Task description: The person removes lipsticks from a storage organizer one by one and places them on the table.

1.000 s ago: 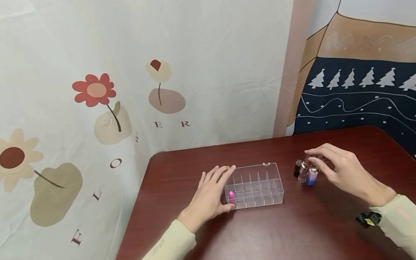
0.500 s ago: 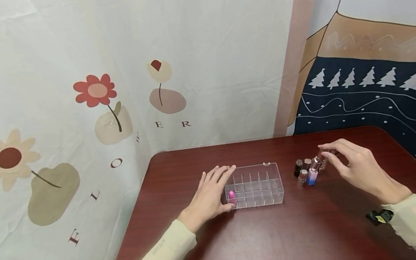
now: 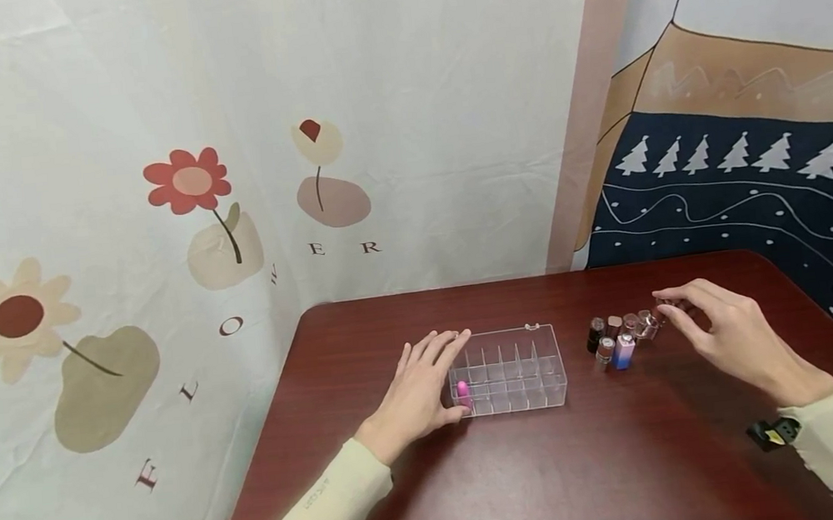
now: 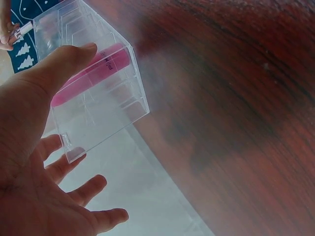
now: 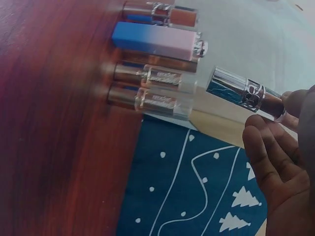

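A clear plastic organizer with two rows of compartments sits mid-table. My left hand holds its left end, thumb at the front side and fingers at the back. A pink lipstick tube lies along the inside of that end compartment, partly behind the thumb. On the right, my right hand pinches a lipstick with a shiny silver section by its darker end, raised beside the standing tubes. Closest to it are clear-capped lipsticks and a blue-to-pink lipstick.
A black-capped tube and a brown-topped tube stand at the left of the cluster. The dark red wooden table meets a printed fabric curtain at the back.
My right hand has moved right and away from the cluster's front, the lipstick between its fingers; more standing tubes now show. The left hand and organizer stay put.
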Motion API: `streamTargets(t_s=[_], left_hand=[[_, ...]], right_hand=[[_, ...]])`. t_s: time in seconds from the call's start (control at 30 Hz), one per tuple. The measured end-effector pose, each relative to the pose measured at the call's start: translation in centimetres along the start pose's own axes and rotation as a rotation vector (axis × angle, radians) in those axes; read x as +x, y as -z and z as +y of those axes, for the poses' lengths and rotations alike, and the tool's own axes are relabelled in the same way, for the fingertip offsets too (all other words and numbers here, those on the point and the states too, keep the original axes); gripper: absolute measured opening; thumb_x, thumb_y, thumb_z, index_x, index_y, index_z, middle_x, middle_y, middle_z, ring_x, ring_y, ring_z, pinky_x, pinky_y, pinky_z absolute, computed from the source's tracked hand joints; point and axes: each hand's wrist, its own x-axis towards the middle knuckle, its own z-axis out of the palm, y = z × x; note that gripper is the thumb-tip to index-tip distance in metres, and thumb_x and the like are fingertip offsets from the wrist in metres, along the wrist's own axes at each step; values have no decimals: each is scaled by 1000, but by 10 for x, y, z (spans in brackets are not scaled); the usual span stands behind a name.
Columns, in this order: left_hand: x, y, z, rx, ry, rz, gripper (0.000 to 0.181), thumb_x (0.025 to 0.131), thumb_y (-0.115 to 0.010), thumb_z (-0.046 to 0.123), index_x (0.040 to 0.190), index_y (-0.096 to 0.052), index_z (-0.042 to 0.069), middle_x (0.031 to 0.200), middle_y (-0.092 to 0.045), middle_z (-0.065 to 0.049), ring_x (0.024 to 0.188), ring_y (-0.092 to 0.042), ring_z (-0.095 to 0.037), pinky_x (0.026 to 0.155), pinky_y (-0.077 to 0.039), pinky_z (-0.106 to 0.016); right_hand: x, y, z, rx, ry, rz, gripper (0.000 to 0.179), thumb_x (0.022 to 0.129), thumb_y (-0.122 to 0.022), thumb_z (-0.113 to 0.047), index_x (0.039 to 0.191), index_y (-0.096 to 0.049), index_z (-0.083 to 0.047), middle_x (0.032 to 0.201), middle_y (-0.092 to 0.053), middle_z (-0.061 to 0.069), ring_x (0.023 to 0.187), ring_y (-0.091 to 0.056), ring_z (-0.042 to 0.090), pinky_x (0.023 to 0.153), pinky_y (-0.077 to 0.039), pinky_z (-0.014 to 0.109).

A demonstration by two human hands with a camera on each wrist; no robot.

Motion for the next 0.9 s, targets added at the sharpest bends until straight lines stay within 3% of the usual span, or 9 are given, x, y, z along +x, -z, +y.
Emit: streamTargets(t_s=[0.33,0.57,0.9], left_hand=[[-1,1,0,-3,2,-1,125,83,-109,37,184,-35,27,180,-51,-7,171,-45,-45,135,-37,-82],[-1,1,1,-1,2,-3,126,83,-109,37,184,-35,27,180,-50,-6,172,-45,-44,136,-36,-82],[-1,1,2,9,1,-5,125,84,-108,37,184,-34,27,180,-51,-6,172,-45,-43,136,-37,-82]], right_hand=[[-10,-6,7,-16,-1,-46,50,78,-97,10,125,-86,-5,106,-83,5,80,-59,9,73,-50,17],[-15,-13,9,1,0,-60,46,77,-98,10,118,-86,-7,99,-79,0,77,-59,7,69,-50,16],[-23,-20,8,16,-37,-130,41,82,-99,4,118,-85,-8,102,-81,2,79,-58,-4,69,-51,11]])
